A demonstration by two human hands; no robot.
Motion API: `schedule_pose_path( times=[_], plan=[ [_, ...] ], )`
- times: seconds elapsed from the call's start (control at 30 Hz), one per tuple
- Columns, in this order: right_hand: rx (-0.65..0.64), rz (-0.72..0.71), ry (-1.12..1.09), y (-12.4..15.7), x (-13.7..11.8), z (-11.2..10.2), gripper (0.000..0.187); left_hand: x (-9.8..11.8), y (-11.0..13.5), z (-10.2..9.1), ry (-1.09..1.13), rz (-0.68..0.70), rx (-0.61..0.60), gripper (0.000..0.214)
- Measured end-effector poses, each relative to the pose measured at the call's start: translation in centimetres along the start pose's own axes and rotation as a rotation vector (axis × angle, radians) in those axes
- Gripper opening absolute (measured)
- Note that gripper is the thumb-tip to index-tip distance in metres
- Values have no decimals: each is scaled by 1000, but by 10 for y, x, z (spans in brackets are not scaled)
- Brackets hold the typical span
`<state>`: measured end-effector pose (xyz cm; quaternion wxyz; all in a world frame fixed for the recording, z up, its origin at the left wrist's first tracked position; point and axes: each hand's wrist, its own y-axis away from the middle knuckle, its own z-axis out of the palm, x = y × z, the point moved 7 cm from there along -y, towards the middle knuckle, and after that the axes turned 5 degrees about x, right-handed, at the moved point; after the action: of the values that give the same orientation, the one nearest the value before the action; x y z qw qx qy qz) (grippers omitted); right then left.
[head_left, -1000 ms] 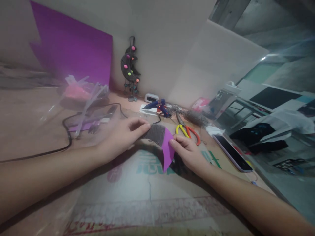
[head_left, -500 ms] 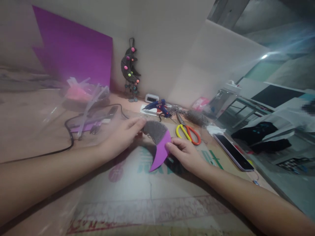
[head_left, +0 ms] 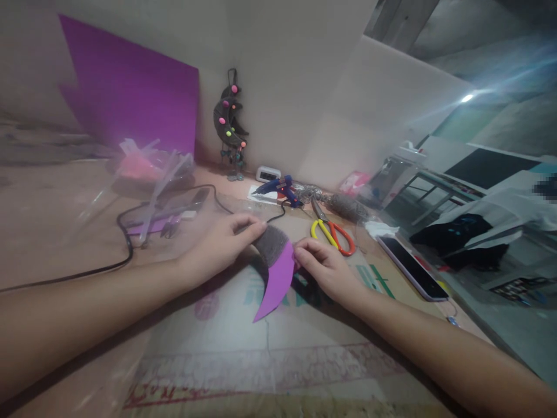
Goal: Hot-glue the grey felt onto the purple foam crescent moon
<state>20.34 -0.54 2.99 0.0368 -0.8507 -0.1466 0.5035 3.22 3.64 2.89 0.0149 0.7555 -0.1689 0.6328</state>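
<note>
One flat purple crescent [head_left: 278, 278] partly wrapped in grey yarn [head_left: 274, 244] at frame centre, left hand [head_left: 230, 241] grasping its wrapped end, right hand [head_left: 326, 264] pinched at its edge, exact hold unclear, yellow-and-orange-handled metal scissors [head_left: 342, 237] centre right.

Looks smooth and matt, like foam sheet or card, at the purple end of the crescent [head_left: 277, 281]; appears rough and fibrous where closely wound with dark gray yarn [head_left: 274, 247]. Shows similarly flat, matt purple across the large sheet [head_left: 143, 87]. Appears as gray metal on the blades of the scissors [head_left: 319, 210], with smooth, glossy plastic on their handles. Suggests hard blue plastic on the glue gun [head_left: 278, 187], glassy black on the phone [head_left: 411, 267], clear, shiny, wrinkled film on the plastic bag [head_left: 172, 168], and coarse, matt fiber on the yarn skein [head_left: 347, 207].
</note>
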Motion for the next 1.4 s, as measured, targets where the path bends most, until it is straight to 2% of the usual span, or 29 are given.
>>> schedule_pose_path(
  times=[0.13,0.33,0.63,0.8,1.07,1.27,1.4],
  plan=[
    [59,-3,26,2,-2,-4,26,-2,4,6,-41,11,-51,32],
    [41,-36,61,3,-5,-2,24,2,8,10,-95,27,-66,32],
    [12,-124,115,4,-13,1,19,16,11,14,-239,144,-162,33],
    [3,-139,103,6,-15,1,20,16,12,13,-268,157,-113,31],
    [-24,-93,99,5,-10,3,25,14,10,13,-276,153,-112,32],
    [5,-14,-45,1,-1,1,43,7,10,11,-207,32,-88,34],
    [58,7,-19,-4,6,-6,43,2,8,8,-145,-3,-64,33]
  ],
)
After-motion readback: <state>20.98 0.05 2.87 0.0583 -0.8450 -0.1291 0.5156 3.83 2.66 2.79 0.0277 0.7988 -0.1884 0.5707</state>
